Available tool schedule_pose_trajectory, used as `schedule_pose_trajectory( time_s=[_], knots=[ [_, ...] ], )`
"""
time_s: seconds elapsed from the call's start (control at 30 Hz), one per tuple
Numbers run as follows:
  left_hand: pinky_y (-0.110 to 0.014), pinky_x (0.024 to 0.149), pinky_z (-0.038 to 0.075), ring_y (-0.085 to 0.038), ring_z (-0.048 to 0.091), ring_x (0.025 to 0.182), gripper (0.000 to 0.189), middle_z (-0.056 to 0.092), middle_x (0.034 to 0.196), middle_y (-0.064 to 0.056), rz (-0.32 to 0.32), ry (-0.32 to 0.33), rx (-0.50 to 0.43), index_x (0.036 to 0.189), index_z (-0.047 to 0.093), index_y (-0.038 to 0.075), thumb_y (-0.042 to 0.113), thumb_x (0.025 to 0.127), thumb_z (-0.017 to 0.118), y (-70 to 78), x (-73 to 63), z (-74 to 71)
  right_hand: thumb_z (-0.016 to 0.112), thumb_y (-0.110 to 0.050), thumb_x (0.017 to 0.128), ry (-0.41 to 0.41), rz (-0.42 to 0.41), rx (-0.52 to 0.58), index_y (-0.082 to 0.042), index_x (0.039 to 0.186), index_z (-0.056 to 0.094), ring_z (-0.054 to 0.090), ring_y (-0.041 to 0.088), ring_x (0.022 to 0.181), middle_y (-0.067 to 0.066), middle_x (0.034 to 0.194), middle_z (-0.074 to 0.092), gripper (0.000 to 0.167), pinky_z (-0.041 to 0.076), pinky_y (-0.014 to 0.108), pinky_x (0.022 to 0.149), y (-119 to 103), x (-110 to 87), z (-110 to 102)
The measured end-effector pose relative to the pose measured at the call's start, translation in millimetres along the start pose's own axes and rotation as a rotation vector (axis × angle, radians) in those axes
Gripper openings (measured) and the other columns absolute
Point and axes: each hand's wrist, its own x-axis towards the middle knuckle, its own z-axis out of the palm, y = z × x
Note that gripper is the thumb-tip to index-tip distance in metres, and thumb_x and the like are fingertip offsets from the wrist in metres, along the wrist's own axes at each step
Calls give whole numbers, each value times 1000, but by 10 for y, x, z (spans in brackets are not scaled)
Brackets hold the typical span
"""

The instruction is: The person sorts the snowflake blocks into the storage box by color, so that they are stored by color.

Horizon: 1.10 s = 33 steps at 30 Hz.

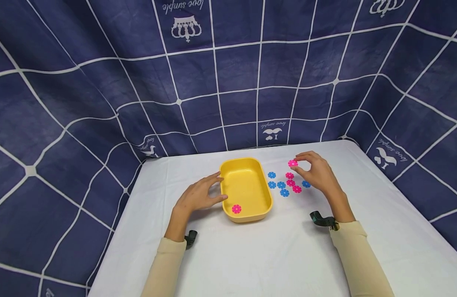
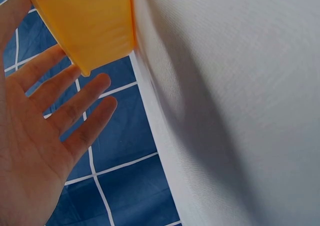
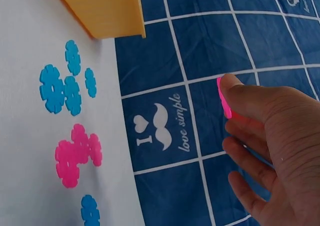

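The left hand (image 1: 195, 196) is spread, its fingers nearly straight and touching the left rim of the yellow tray (image 1: 247, 181), presumably to steady it. One pink disc (image 1: 236, 209) lies inside, at the near-left corner. Just beside the tray's right wall lie four blue discs (image 1: 285, 193), then three pink discs (image 1: 297, 189). A raised pink disc (image 1: 292, 163) (held by its edge, apparently for a light grip) is pinched between the right hand's (image 1: 318, 171) thumb and forefinger; a lone blue disc (image 1: 306, 184) lies nearby.
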Motion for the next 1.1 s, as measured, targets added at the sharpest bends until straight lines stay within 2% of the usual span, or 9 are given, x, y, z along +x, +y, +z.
schedule_pose_trajectory(
  time_s=[0.23, 0.53, 0.83, 1.1],
  knots=[
    [-54, 118, 47, -26, 48, 153, 77, 44, 170, 3, 10, 20, 2, 154, 60, 19, 67, 94, 72, -12, -18, -33, 86, -21, 94, -10, -29, 23, -1, 131, 74, 56, 44, 136, 21, 140, 65, 44, 49, 66, 111, -142, 38, 84],
    [-53, 120, 45, -25, 46, 154, 80, 42, 171, 4, 6, -9, -6, 156, 59, 21, 71, 94, 69, -25, -19, -24, 87, -22, 94, -40, -81, 48, -3, 129, 75, 57, 43, 135, 18, 138, 66, 42, 45, 67, 114, -301, 29, 236],
    [-51, 121, 44, -24, 46, 154, 80, 42, 171, 4, 1, -6, -1, 155, 59, 21, 71, 94, 69, -37, -33, -21, 87, -20, 93, -48, -116, 88, -3, 128, 76, 59, 40, 134, 16, 137, 68, 41, 48, 63, 114, -476, 28, 366],
    [-53, 120, 45, -26, 46, 154, 79, 43, 171, 3, 11, -4, -3, 155, 59, 19, 69, 95, 69, -23, -31, -18, 88, -25, 93, -81, -161, 99, -4, 127, 77, 61, 38, 132, 13, 135, 70, 41, 48, 61, 115, -642, 34, 504]
  ],
)
